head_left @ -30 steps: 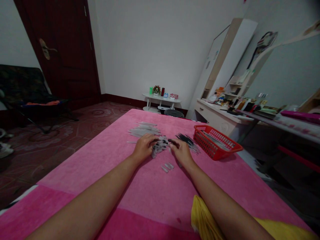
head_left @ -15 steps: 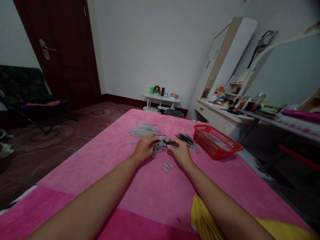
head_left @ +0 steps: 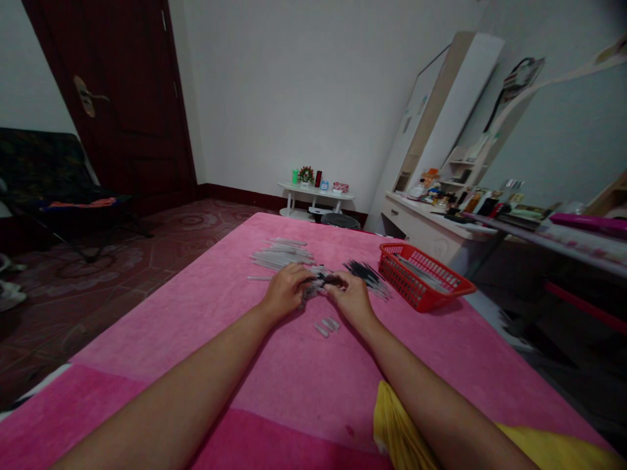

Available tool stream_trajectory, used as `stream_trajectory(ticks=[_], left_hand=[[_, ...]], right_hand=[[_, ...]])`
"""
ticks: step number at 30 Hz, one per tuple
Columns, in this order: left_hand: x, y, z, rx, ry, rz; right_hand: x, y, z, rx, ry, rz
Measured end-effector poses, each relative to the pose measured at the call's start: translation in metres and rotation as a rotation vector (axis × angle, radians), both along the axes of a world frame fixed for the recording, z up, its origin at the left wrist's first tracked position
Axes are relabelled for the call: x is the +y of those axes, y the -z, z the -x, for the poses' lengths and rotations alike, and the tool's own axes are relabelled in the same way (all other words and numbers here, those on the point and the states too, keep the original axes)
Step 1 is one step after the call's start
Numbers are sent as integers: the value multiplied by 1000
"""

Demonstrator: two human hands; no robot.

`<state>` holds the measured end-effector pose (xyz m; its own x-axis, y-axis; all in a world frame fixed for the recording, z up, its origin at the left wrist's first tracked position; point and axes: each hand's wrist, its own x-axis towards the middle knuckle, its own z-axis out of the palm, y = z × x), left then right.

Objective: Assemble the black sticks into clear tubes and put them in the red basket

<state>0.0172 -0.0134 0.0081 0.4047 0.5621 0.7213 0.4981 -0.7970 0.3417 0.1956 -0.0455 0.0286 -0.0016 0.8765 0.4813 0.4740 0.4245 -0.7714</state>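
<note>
Pinching one small dark plastic part (head_left: 323, 281) between left hand (head_left: 287, 292) and right hand (head_left: 349, 297), fingertips closed on it low over the pink cloth-covered table (head_left: 196, 313), likely for fine control; set between heaped clear plastic tubes (head_left: 281, 256) and thin black sticks (head_left: 365, 273), within easy reach; hard to tell the part's shape, half hidden by fingers.

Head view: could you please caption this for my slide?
Left hand and right hand meet over pen parts beside red basket.

On the worktop (head_left: 196, 326) a basket (head_left: 409, 284) stood rightmost, dark rods (head_left: 365, 273) just left of it. A tube pile (head_left: 281, 256) lay behind the left hand (head_left: 287, 295). Three caps (head_left: 328, 325) lay just before the right hand (head_left: 350, 299).
</note>
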Motion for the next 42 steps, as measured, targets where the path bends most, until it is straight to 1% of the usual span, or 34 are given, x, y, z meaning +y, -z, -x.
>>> stream_trajectory(ticks=[6, 12, 15, 18, 20, 23, 25, 27, 30, 32, 35, 37, 39, 42], left_hand=[[-4, 0, -5, -13, -20, 9], [-5, 0, -7, -29, 21, -12], [-3, 1, -6, -54, 20, 0], [-2, 2, -6, -64, 18, 15], [-2, 3, -5, -53, 27, 14], [-3, 3, -5, -42, 36, 7], [-3, 3, -5, -50, 30, 11], [-4, 2, -5, -59, 24, 18], [-3, 2, -5, -55, 33, 21], [-3, 3, -5, -52, 41, 25], [-2, 3, -5, -54, 37, 23], [-2, 4, -5, -47, 37, 10], [-1, 4, -5, -30, 46, 2], [-1, 5, -5, -29, 50, 5]], right_hand=[[1, 4, -2, -57, 27, -41], [1, 6, -9, -219, 12, 33], [1, 6, -10, -202, 26, 4], [1, 6, -9, -187, -5, -30], [0, 4, -9, -234, -21, 0], [-1, 3, -11, -303, 24, 48], [-2, 3, -12, -295, 44, 20], [-1, 4, -12, -276, 11, -5], [-1, 6, -12, -286, -53, 59], [-1, 6, -13, -286, -45, 98], [-2, 6, -13, -256, -11, 66], [-1, 5, -13, -255, -24, 50], [-1, 5, -13, -269, -46, 66], [-1, 5, -14, -254, -22, 39]])
